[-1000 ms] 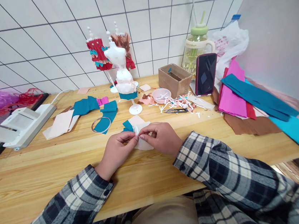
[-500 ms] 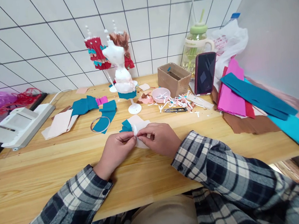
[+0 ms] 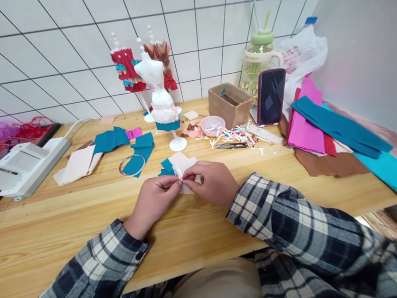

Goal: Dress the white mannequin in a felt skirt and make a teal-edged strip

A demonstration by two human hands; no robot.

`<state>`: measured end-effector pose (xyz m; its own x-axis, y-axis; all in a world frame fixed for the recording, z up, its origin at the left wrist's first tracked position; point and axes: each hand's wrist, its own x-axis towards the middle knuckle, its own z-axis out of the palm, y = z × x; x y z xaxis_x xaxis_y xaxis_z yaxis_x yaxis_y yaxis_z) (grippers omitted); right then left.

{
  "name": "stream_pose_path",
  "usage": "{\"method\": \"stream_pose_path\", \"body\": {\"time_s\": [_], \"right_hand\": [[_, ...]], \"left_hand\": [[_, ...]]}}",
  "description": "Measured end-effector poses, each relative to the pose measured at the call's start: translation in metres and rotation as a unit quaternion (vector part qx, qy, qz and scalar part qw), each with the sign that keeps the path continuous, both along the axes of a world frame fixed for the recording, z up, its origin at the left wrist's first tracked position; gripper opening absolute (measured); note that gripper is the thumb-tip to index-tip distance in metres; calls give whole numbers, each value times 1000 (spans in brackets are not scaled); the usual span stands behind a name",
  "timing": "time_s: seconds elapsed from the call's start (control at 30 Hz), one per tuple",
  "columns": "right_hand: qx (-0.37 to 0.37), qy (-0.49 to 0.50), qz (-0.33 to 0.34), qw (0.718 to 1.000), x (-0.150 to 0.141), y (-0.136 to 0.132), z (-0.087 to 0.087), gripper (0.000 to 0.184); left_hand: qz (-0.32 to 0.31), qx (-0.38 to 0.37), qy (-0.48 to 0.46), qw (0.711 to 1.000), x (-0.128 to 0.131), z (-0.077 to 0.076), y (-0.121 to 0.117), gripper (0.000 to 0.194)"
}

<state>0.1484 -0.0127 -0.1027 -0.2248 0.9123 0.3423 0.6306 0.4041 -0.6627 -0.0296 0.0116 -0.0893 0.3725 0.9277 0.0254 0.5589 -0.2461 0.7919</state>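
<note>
My left hand [image 3: 153,199] is closed in a pinch on a white piece of crepe paper [image 3: 178,170]. From the other side, my right hand [image 3: 215,181] pinches the same piece, its fingertips meeting the left ones. The paper looks folded or gathered there; the fingers hide the exact spot. Just beyond lie a pale pink sheet [image 3: 178,159] and teal scraps [image 3: 166,167]. A small white dress form [image 3: 154,72] stands behind, with pale paper round its hips and a teal band [image 3: 167,125] below.
Two dressed forms stand by the tiled wall, one in red [image 3: 128,71]. Thread snips [image 3: 232,145], a pink bowl [image 3: 213,126] and paper bits lie near a cardboard box [image 3: 231,107]. A phone [image 3: 271,97] leans right, beside stacked coloured paper [image 3: 306,132]. A power strip [image 3: 35,167] sits left.
Both hands keep their pinch on the white crepe paper, with only slight finger movement. The whole view has shifted a little; nothing else on the table has visibly moved.
</note>
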Motion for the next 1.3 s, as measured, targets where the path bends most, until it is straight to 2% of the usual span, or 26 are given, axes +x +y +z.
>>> {"method": "stream_pose_path", "body": {"time_s": [0.33,0.5,0.7,0.77,0.97,1.13,1.3], "right_hand": [[-1,-13,1,1000,-2,0,0,4],[-75,78,23,994,-4,4,-5,3],[-170,159,34,972,-4,6,-8,7],[-159,154,27,975,-3,6,-7,9],[-57,73,16,996,1,5,-2,9],[-14,19,15,1000,2,2,-1,9],[-1,-24,4,1000,1,0,1,9]], "left_hand": [[-26,18,35,999,1,0,-3,28],[-38,13,27,999,1,-1,-4,26],[-36,1,12,999,0,-1,-3,24],[-24,-7,4,1000,0,-2,-2,25],[-24,-32,-21,999,-1,-3,1,27],[-13,-15,-12,1000,-1,-4,1,27],[-19,12,14,1000,1,-3,-1,27]]}}
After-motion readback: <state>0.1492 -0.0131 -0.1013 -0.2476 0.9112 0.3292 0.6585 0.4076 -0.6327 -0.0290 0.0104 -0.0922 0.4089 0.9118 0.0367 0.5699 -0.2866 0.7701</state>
